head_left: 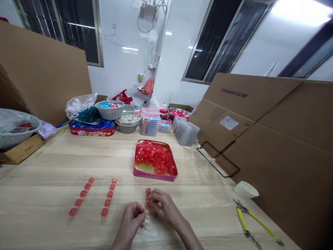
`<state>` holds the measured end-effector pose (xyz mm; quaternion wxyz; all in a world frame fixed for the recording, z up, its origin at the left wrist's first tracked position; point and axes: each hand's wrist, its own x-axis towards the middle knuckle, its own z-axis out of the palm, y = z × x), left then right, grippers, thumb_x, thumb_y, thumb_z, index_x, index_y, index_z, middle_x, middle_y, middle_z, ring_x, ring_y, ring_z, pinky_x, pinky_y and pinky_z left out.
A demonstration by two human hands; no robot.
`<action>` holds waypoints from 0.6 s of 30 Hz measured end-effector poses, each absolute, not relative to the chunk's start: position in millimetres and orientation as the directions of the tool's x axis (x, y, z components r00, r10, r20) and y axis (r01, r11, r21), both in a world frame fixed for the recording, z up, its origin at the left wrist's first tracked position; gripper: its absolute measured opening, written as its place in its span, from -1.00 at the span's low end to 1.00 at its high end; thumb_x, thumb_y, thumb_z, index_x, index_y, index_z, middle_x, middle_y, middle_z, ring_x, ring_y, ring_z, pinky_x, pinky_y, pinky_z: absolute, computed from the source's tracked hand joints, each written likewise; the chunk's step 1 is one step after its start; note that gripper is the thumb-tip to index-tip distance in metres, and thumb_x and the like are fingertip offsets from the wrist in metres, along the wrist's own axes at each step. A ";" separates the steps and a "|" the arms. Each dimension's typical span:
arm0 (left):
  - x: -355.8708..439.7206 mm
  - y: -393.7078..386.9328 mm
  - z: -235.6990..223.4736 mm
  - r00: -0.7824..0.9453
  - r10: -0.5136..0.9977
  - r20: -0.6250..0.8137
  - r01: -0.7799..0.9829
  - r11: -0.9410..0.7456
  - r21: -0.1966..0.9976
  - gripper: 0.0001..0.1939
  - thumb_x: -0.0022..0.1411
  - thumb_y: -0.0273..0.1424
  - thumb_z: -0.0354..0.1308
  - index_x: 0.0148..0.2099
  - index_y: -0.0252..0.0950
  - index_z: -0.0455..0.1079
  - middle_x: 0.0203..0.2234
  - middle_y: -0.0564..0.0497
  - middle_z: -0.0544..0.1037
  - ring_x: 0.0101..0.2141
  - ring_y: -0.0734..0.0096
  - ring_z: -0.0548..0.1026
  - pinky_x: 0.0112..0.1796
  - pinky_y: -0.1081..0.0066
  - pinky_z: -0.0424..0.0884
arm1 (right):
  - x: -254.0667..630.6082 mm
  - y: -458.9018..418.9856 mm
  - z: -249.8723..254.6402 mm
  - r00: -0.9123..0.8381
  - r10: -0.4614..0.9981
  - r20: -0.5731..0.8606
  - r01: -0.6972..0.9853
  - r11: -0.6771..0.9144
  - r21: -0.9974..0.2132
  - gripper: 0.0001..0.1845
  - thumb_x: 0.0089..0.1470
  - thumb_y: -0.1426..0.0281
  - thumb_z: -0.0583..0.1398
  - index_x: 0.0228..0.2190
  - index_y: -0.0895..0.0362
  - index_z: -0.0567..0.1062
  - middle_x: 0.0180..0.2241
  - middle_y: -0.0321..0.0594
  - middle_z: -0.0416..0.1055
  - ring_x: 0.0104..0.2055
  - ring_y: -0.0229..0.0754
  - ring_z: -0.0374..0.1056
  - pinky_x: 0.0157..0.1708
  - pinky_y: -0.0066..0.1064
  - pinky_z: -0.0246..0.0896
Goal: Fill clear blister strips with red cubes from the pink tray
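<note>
left hand (129,222) and right hand (163,208) both pinching a strip of red jelly cubes (148,198) | two more strips (109,198) just left | pink tray of red cubes (155,160) straight ahead | yellow-handled scissors (252,222) off right

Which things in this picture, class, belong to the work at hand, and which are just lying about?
At work: left hand, right hand, the red cube row between them, two other red cube rows on clear plastic, pink tray of red cubes.
Lying about: white bowl, yellow-handled snips, cardboard sheets, grey plastic basket.
</note>
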<state>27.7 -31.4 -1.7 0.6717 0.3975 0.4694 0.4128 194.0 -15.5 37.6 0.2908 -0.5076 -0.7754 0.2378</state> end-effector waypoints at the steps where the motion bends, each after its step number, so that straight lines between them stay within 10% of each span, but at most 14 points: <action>1: 27.8 -30.7 -2.8 0.221 0.925 -0.308 -0.180 0.349 0.920 -0.87 -0.22 -0.37 0.13 -0.54 -0.32 0.30 -0.70 0.11 0.34 -0.64 0.52 0.28 -0.62 0.50 0.22 | 201.6 -6.2 43.5 -0.266 0.936 0.231 0.678 0.352 -0.645 -0.82 0.04 0.56 0.09 -0.46 0.14 0.48 -0.42 -0.24 0.42 -0.37 -0.24 0.32 -0.34 -0.49 0.17; 8: 32.7 -29.1 -2.2 0.172 0.926 -0.337 -0.209 0.369 0.906 -0.85 -0.26 -0.37 0.16 -0.55 -0.32 0.31 -0.71 0.11 0.35 -0.64 0.51 0.29 -0.62 0.50 0.22 | 249.8 86.3 62.3 0.043 0.999 0.014 0.909 -0.033 -0.416 -0.84 -0.20 0.49 0.26 -0.43 0.16 0.56 -0.40 -0.11 0.51 -0.29 -0.06 0.39 -0.31 -0.40 0.17; 13: 32.9 -28.0 6.5 0.194 0.907 -0.373 -0.236 0.413 0.880 -0.81 -0.27 -0.35 0.21 -0.56 -0.33 0.31 -0.71 0.09 0.37 -0.62 0.49 0.32 -0.59 0.48 0.25 | 255.3 112.8 48.9 0.002 0.999 -0.051 0.857 -0.028 -0.514 -0.84 -0.44 0.64 0.24 -0.70 0.16 0.53 -0.62 -0.19 0.47 -0.44 -0.09 0.39 -0.43 -0.43 0.14; 18: 35.2 -22.0 18.9 0.214 0.892 -0.398 -0.304 0.448 0.841 -0.70 -0.29 -0.27 0.32 -0.55 -0.33 0.30 -0.70 0.08 0.40 -0.61 0.49 0.36 -0.54 0.47 0.28 | 261.7 97.3 53.8 0.066 0.997 0.028 0.700 -0.026 -0.714 -0.84 -0.24 0.47 0.22 -0.48 0.21 0.55 -0.55 -0.18 0.48 -0.45 -0.14 0.38 -0.44 -0.41 0.20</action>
